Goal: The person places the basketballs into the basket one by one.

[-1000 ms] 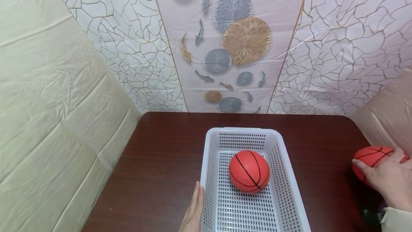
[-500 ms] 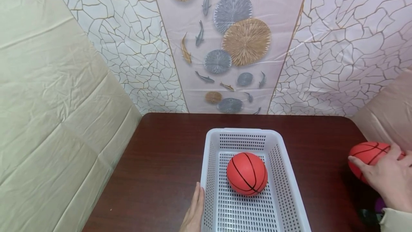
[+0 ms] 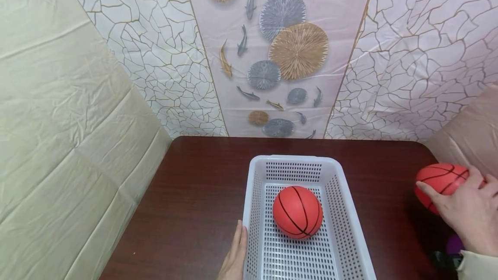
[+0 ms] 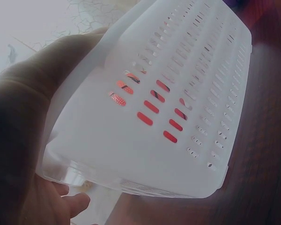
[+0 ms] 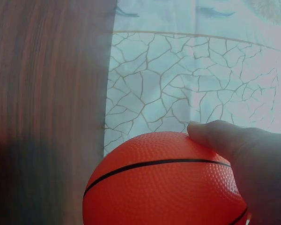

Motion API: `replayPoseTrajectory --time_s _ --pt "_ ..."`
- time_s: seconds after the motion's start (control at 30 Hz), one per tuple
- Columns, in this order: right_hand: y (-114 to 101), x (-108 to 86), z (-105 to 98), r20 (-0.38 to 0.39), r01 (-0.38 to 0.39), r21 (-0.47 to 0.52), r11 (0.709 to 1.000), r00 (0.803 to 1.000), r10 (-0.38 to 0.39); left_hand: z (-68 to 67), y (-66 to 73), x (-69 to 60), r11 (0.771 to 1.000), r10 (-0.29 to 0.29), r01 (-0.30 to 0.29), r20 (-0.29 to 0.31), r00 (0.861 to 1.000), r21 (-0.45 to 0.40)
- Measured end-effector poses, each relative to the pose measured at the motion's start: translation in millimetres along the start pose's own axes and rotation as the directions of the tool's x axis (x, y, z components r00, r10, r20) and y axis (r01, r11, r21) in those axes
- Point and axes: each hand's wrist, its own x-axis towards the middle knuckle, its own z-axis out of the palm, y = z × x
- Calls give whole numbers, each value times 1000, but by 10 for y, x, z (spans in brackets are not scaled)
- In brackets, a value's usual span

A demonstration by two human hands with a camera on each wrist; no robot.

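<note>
One red ball [image 3: 439, 180] and a second ball [image 3: 297, 214] make two, with a single white basket [image 3: 297, 158]. My right hand [image 3: 468, 208] is clamped round the first, over the right side of the dark wooden surface [image 3: 194, 198]; the second sits inside the basket. My left hand [image 3: 233, 256] lies with straight fingers together against its left wall. Behind hangs cloth [image 3: 297, 51] printed with fish; cream fabric [image 3: 70, 154] covers the left side.
</note>
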Motion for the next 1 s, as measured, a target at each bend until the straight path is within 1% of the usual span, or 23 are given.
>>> replayPoseTrajectory --time_s 0.07,0.23,0.3,0.47,0.7,0.93,1.0 --pt "-36 -8 -4 -21 12 10 1000 1000 -12 8 -18 -4 1000 4 -4 1 1000 3" --pt "-118 -7 -40 -18 42 17 999 999 -42 4 -33 -5 1000 13 -13 7 1000 3" --pt "-147 -8 -60 0 44 12 999 999 -44 -7 -29 -2 1000 9 -9 15 1000 -9" --pt "-234 -22 -96 9 43 12 999 999 -43 -27 -10 16 999 -5 6 33 999 -33" --pt "-338 -5 -117 24 45 32 998 999 -46 -40 8 29 999 -11 12 32 999 -38" --pt "-398 -6 -108 61 57 24 998 996 -58 -38 3 23 1000 13 -13 18 1000 -20" --pt "-420 -18 -99 67 63 23 998 996 -65 -39 3 18 1000 10 -9 24 1000 -30"
